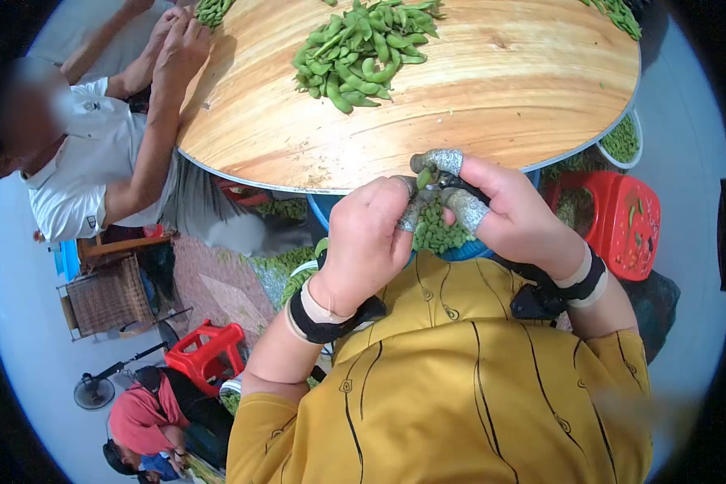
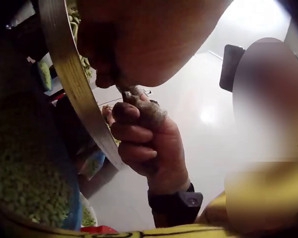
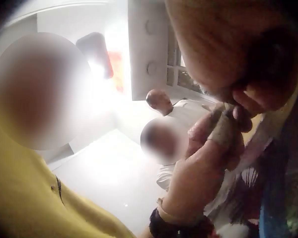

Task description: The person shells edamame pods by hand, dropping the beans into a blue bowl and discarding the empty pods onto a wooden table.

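Together, the left hand (image 1: 367,230) and right hand (image 1: 520,211), grey tape (image 1: 466,207) on some fingers, pinch a small green bean pod (image 1: 427,175) over the round blue tub (image 1: 320,211) of shelled green beans (image 1: 442,235), at the wood-grained table's (image 1: 524,97) near edge — a crooked squeeze might fling beans wide.

Bright light is covering the tabletop (image 1: 492,105); the head view's edges are curving into black. Glare is flooding both wrist views, leaving the left hand (image 2: 154,47) and right hand (image 3: 221,49) dim.
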The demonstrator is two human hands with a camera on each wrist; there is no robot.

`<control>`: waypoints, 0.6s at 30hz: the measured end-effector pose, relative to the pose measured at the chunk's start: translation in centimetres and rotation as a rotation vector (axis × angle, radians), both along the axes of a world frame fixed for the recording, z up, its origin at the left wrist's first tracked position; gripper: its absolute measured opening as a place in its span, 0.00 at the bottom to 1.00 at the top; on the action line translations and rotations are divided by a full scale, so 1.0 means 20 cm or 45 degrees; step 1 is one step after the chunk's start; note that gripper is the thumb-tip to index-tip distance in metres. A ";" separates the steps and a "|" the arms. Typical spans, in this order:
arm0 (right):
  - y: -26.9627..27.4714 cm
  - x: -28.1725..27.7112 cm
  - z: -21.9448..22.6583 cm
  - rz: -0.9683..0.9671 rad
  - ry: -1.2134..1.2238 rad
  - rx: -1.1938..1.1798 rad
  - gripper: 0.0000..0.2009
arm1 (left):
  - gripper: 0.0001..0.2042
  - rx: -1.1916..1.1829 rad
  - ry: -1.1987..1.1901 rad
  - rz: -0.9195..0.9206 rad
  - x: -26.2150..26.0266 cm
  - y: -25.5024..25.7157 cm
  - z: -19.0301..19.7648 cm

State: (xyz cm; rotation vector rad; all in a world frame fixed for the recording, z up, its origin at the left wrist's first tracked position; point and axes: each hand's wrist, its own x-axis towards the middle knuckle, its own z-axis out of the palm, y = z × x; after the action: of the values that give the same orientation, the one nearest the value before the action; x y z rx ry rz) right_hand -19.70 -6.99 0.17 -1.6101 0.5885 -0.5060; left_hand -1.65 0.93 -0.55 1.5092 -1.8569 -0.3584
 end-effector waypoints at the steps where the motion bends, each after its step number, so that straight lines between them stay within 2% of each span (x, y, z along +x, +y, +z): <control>1: 0.00 0.01 0.00 0.010 -0.020 0.206 0.20 | 0.03 -0.031 -0.121 -0.017 0.00 0.01 0.00; 2: 0.00 0.01 0.00 0.020 -0.042 0.413 0.19 | 0.03 -0.030 -0.122 -0.021 0.01 0.02 0.01; 3: 0.00 0.00 0.01 0.017 -0.044 0.414 0.19 | 0.04 0.382 0.474 -0.016 0.01 0.03 0.03; 4: 0.00 -0.01 0.05 0.060 -0.062 0.713 0.18 | 0.05 0.791 1.071 -0.007 0.01 0.03 0.04; 5: 0.00 -0.02 0.07 0.107 -0.079 1.011 0.16 | 0.05 0.789 1.070 -0.006 0.01 0.04 0.03; 6: 0.01 -0.02 0.07 0.110 -0.079 1.009 0.16 | 0.06 0.923 1.675 -0.207 0.02 0.04 -0.01; 7: 0.03 -0.02 0.07 0.067 -0.065 0.751 0.15 | 0.08 1.031 2.281 -0.426 0.03 0.05 -0.04; 8: 0.04 -0.01 0.06 0.027 -0.051 0.492 0.13 | 0.12 1.014 2.356 -0.554 0.03 0.04 -0.08; 9: 0.04 0.00 0.03 0.031 -0.050 0.488 0.13 | 0.12 1.007 2.355 -0.555 0.03 0.04 -0.09; 11: 0.05 0.01 -0.04 -0.097 -0.190 -0.127 0.12 | 0.12 1.117 2.491 -0.589 0.04 0.03 -0.10; 12: 0.04 0.00 -0.02 -0.095 -0.187 -0.133 0.12 | 0.12 1.111 2.492 -0.596 0.03 0.03 -0.11; 14: 0.01 -0.02 0.02 -0.018 -0.154 0.108 0.10 | 0.11 1.117 2.403 -0.515 0.03 0.02 -0.11; 15: 0.00 -0.02 0.03 -0.013 -0.155 0.100 0.10 | 0.11 1.108 2.400 -0.520 0.04 0.02 -0.10; 17: -0.03 -0.01 0.04 -0.001 -0.029 0.082 0.07 | 0.14 1.171 2.091 -0.345 0.04 0.03 -0.09; 18: -0.04 0.00 0.04 0.009 -0.029 0.063 0.07 | 0.14 1.161 2.076 -0.347 0.05 0.03 -0.10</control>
State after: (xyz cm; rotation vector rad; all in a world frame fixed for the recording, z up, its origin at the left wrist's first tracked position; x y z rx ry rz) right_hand -19.72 -7.84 0.96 -1.5576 0.5738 -0.5001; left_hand -0.61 1.58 -2.48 0.7355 -0.4620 -1.9932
